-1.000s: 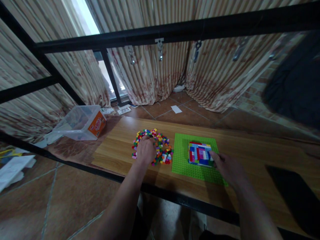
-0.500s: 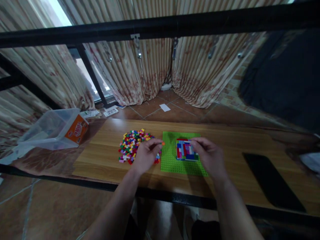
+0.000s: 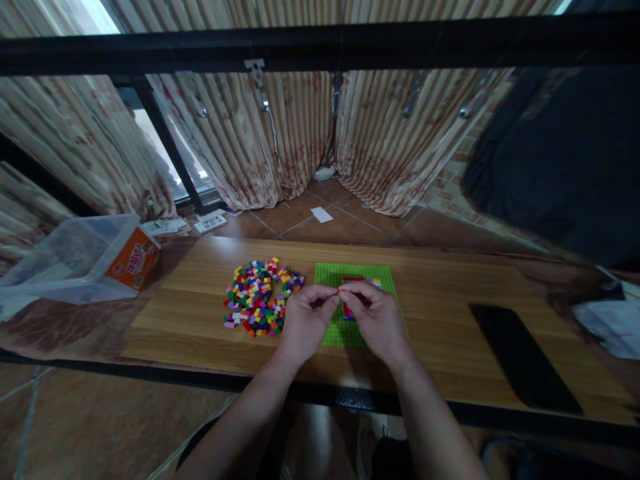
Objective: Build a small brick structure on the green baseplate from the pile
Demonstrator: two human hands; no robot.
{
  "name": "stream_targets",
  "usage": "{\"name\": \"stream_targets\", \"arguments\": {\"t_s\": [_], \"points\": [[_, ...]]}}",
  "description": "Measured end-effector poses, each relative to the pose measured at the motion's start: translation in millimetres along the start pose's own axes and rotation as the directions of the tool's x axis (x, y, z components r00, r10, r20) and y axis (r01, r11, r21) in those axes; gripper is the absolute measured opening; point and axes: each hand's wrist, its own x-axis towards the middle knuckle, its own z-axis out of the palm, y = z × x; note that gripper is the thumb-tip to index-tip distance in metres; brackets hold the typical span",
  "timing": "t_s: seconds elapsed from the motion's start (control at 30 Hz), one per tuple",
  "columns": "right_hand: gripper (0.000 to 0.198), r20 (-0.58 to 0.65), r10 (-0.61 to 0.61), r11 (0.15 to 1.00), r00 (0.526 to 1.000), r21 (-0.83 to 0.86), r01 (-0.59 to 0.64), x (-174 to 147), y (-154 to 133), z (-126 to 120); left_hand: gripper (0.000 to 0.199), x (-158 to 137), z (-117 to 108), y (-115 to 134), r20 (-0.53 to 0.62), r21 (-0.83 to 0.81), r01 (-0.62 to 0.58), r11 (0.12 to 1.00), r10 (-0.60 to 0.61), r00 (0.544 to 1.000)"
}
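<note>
Left hand and right hand meet at frame centre, fingertips pinched narrow on small orange brick, over green baseplate; brick pile left.

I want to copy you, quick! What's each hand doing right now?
Left hand: fingers pinched on a small orange brick.
Right hand: fingertips pinching the same brick.

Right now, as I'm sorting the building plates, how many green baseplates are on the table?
1. The green baseplate lies on the wooden table, right of the loose brick pile. Both hands, left hand and right hand, cover much of it; nothing suggests a second one.
</note>
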Motion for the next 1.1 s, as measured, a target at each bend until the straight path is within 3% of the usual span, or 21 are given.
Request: {"name": "stream_targets", "arguments": {"t_s": [0.23, 0.4, 0.47, 0.6, 0.83, 1.1], "points": [[0.019, -0.068, -0.116, 0.972, 0.991, -0.211, 0.099, -2, -5, -5, 0.010, 1, 14, -1, -0.113, 0.048, 0.061, 0.997, -0.056, 0.992], [0.023, -0.289, -0.006, 0.974, 0.957, -0.217, -0.060, 7, 16, -43, 0.010, 6, 6, -10, -0.086, 0.099, 0.140, 0.985, -0.132, 0.988], [0.024, -0.321, 0.024, 0.977, 0.947, -0.195, -0.091, 9, 23, -56, 0.011, 7, 2, -13, -0.064, 0.144, 0.144, 0.979, -0.136, 0.989], [0.025, -0.220, 0.054, 0.963, 0.974, -0.246, -0.109, 8, 26, -65, 0.016, 6, -1, -14, 0.004, 0.215, 0.130, 0.968, -0.134, 0.991], [0.020, -0.009, -0.003, 0.950, 1.000, -0.312, 0.000, 5, 32, -59, 0.013, 5, 2, -15, 0.057, 0.250, 0.132, 0.959, -0.150, 0.987], [0.011, 0.050, -0.005, 0.918, 0.999, -0.397, 0.025, 3, 36, -54, 0.014, 5, 1, -20, 0.106, 0.263, 0.067, 0.963, -0.097, 0.990]]}}
